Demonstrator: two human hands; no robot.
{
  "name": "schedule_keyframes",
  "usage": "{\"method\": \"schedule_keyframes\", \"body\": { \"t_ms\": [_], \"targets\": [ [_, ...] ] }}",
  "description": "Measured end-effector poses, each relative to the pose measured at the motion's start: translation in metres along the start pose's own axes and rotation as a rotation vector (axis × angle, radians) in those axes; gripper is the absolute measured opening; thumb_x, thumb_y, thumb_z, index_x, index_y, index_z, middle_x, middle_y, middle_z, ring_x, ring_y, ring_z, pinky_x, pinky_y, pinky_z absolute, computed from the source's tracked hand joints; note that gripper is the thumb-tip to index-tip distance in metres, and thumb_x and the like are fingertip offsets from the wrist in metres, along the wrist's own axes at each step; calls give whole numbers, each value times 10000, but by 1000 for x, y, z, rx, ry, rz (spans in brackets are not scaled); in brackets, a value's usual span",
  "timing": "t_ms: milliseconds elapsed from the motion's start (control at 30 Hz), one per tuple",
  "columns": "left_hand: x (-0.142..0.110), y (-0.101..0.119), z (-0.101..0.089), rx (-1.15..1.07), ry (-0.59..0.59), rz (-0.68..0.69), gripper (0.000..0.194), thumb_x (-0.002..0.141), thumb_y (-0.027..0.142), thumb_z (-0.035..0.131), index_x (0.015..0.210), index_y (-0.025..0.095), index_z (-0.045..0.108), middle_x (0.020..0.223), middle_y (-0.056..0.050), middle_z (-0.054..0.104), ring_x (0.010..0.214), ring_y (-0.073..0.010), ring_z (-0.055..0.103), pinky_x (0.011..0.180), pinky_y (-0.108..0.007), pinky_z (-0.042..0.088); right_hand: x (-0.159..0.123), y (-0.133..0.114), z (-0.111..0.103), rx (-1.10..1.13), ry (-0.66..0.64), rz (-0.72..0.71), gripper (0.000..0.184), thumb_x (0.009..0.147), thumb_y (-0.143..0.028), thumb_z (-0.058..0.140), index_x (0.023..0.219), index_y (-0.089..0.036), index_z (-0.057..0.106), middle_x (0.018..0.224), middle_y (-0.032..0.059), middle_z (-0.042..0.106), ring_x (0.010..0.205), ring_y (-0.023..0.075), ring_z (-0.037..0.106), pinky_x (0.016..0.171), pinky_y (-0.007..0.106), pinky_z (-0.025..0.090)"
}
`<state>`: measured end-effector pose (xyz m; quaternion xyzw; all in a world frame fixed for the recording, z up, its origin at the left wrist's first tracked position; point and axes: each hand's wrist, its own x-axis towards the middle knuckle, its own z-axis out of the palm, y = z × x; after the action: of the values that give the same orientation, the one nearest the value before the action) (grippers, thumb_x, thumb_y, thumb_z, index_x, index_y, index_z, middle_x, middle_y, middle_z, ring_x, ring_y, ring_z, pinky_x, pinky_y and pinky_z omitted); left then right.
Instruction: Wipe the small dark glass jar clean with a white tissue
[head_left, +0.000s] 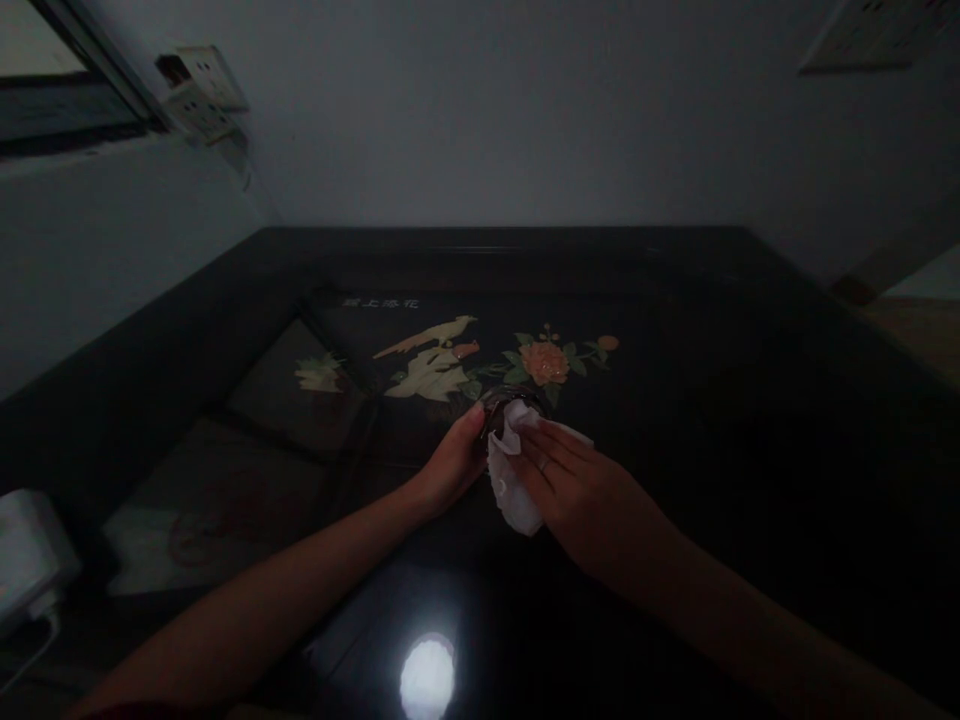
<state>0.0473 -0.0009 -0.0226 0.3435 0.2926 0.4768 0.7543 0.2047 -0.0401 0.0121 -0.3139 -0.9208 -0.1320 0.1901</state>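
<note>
My left hand (450, 465) is curled round a small dark round object (504, 403) that stands on the black lacquered table (712, 400); I cannot make out what it is. My right hand (581, 490) holds a crumpled white cloth or tissue (510, 480) and presses it against that object, fingers together, a ring on one finger. The two hands meet just below a painted peony (545, 361) and bird (431, 350) inlaid in the tabletop.
The room is dim. A white device with a cable (26, 555) lies at the table's left edge. Wall sockets (199, 90) sit at the upper left. A lamp's reflection (427, 675) glares on the near tabletop.
</note>
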Motion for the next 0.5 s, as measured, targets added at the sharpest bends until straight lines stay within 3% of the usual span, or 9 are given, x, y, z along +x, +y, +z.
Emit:
{"method": "schedule_keyframes", "body": {
  "t_ms": [300,400,500],
  "targets": [
    [1,-14,-19,230,-84,101,579,746,607,637,1101,149,655,1122,-103,677,1083,-270,595,986,-350,400,-3,-10,0,-25,-31,34,290,826,-58,492,1037,23,673,1103,261,687,1057,322,661,936,403,539],
    [2,-14,-22,261,-80,120,596,744,618,630,1111,149,644,1145,-99,667,1088,-266,589,997,-353,392,0,-17,-3,161,-42,134,287,849,-58,495,1092,-23,643,1064,211,714,1041,283,668,931,403,534],
    [1,-14,-21,244,-66,100,634,733,644,622,1132,151,625,1124,-100,673,1066,-269,596,960,-360,419,4,-20,-9,491,-39,322,203,893,-135,506,1040,-84,637,1023,160,723,987,248,680,882,372,546]
  ]
}}
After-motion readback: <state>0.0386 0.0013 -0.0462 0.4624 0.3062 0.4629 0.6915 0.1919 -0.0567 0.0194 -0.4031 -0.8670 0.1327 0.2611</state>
